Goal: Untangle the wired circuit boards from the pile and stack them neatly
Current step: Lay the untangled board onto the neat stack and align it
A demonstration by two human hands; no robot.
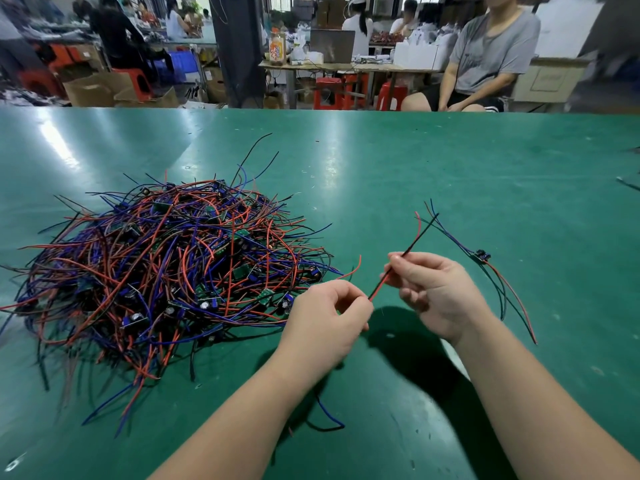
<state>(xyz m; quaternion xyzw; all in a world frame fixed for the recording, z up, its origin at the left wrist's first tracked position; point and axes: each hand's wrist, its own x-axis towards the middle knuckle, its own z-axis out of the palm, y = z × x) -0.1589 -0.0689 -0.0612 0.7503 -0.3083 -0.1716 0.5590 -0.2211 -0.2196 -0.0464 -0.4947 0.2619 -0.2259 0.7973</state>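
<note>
Both left hand (pixel 325 317) and right hand (pixel 436 292) fingers (pixel 403 264) pinch seemingly one red-black wire (pixel 414 244).

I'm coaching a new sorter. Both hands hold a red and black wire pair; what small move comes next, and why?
Probably carry the wire pair right and lay it along the separated board: left hand and right hand pinch it, seemingly free of the pile.

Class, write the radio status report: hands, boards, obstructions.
Left hand and right hand both pinching one red-black wire pair. One wired board laid aside, right. Pile tangled, left; nothing blocking the hands.
</note>
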